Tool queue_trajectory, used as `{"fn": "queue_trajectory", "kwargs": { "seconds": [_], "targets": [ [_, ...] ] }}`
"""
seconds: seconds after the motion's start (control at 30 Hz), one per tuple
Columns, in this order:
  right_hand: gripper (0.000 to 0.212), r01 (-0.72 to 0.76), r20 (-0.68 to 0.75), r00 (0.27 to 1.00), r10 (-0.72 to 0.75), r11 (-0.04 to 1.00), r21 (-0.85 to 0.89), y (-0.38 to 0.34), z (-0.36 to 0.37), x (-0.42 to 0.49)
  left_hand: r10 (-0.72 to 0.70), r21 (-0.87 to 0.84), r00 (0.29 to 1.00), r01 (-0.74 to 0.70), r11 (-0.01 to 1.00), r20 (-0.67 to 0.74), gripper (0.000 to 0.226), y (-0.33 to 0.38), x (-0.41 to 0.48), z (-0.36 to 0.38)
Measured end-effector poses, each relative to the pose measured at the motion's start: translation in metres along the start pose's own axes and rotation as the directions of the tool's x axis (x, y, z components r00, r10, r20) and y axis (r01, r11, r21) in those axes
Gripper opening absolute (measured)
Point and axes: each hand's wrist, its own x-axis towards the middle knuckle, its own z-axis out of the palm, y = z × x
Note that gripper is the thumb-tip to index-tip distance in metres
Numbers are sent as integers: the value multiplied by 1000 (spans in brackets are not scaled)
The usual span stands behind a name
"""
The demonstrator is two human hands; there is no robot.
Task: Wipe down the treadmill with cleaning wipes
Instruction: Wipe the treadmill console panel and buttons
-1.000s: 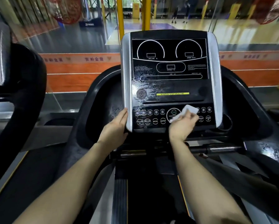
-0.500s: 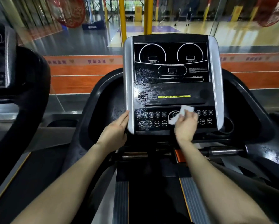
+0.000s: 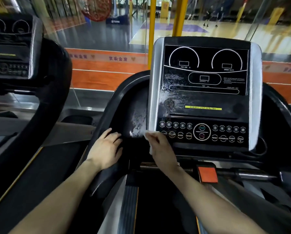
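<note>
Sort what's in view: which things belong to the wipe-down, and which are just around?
In the job:
white wipe, held in the right hand
treadmill console, wipe at its lower left corner
left hand, resting on the black surround

Just around:
neighbouring treadmill
orange tab below the console
yellow posts beyond the glass

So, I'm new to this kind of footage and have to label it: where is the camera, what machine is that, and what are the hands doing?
The camera sits on a person's head, looking forward and down, so both bare arms are the wearer's own. The machine is a treadmill; its console, a black panel with dials and buttons, stands straight ahead. The right hand holds a white wipe against the console's lower left corner. The left hand rests flat on the black frame beside it. Wet streaks show on the panel. A second treadmill stands to the left.
</note>
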Motion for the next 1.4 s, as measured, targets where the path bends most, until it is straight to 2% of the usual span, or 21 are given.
{"fn": "queue_trajectory", "kwargs": {
  "seconds": [0.03,0.07,0.1,0.17,0.23,0.3,0.37,0.47,0.5,0.57,0.63,0.7,0.8,0.9,0.97,1.0,1.07,1.13,1.23,1.33,1.4],
  "targets": [
    [37,68,16,998,-68,997,-33,5,-1,13,-5,-10,1000,5,1000,-8,44,0,0,2],
    [40,175,-4,984,-179,969,-176,3,-10,41,-15,-22,1000,14,1000,-16,42,1,0,2],
    [42,181,-59,978,-199,958,-222,6,-14,74,-20,-30,1000,19,999,-23,41,2,-1,2],
    [37,52,-166,985,-46,998,26,4,-31,141,-16,-27,999,15,1000,-39,38,5,-2,1],
    [36,3,-170,985,15,994,107,-5,-44,176,-19,-22,998,17,1000,-56,37,6,-2,0],
    [31,32,-127,992,-23,997,71,-6,-41,159,-32,-43,997,29,999,-72,35,6,-2,1],
    [32,201,-12,979,-204,973,-115,1,-22,93,-39,-62,993,32,998,-109,32,7,-1,3],
    [48,434,185,890,-417,899,-58,12,-14,25,-17,-68,993,9,998,-117,32,8,-1,5],
    [43,438,200,883,-424,899,-26,12,-22,39,-1,-75,995,-7,997,-100,34,7,1,6],
    [18,321,81,944,-320,947,5,7,-40,107,37,-88,997,-43,995,-65,40,4,10,0],
    [21,171,35,985,-171,985,9,3,-61,190,54,-69,997,-58,996,-64,45,2,31,-15],
    [23,112,-17,994,-111,994,21,5,-75,255,35,-48,992,-41,998,-123,43,-1,61,-35],
    [24,180,-42,982,-183,982,-63,6,-73,256,-27,-16,987,24,1000,-160,44,-13,99,-51],
    [17,429,58,903,-425,897,-111,11,-57,171,-142,-43,970,136,990,-196,54,-35,126,-49],
    [20,657,248,748,-616,741,-139,16,-55,128,-214,-63,957,206,977,-193,66,-46,139,-43],
    [18,696,271,709,-650,707,-126,18,-60,134,-234,-69,954,225,972,-185,70,-49,145,-38],
    [12,666,189,745,-640,731,-151,22,-73,190,-261,-57,952,255,965,-160,76,-50,152,-29],
    [17,534,65,842,-535,811,-238,22,-95,269,-278,-23,951,277,961,-137,82,-49,154,-24],
    [25,364,-65,908,-413,858,-362,28,-120,373,-285,-21,951,285,958,-116,96,-52,155,-24],
    [29,342,-47,920,-389,856,-387,26,-115,381,-294,17,948,298,954,-124,105,-53,153,-21],
    [23,454,16,881,-473,836,-310,21,-102,329,-281,29,949,288,957,-145,105,-54,153,-19]
  ]
}}
